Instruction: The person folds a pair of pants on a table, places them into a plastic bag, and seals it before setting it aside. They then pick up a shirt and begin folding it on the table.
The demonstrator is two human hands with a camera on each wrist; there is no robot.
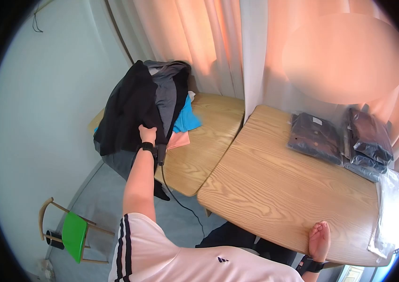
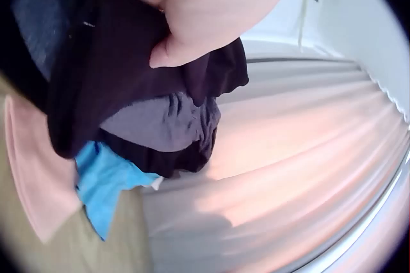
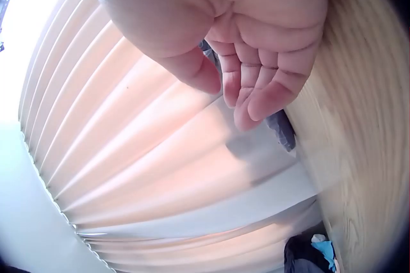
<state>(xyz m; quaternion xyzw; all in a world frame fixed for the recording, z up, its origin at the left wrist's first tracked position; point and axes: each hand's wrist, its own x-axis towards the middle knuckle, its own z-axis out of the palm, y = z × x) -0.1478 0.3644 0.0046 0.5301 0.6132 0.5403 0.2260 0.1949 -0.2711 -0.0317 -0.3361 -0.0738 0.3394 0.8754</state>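
At the far-left table my left hand [image 1: 147,133] grips a fold of a black garment [image 1: 131,103], part of a tall heap of clothes. In the left wrist view the thumb [image 2: 168,55] presses over the dark cloth, and the other fingers are partly hidden. Beside the black cloth lies a grey garment [image 1: 165,94]. A blue cloth [image 1: 186,118] and a pink cloth [image 1: 179,140] stick out from under the heap. My right hand [image 1: 320,240] holds nothing and rests by the near edge of the right table, palm up with fingers loosely curled.
Bagged dark garments [image 1: 316,136] and another bagged stack [image 1: 371,141] lie at the back of the right table [image 1: 275,174]. Clear plastic bags [image 1: 387,211] hang over its right edge. A cable [image 1: 180,203] runs down by my left wrist. A green chair [image 1: 75,235] stands at left.
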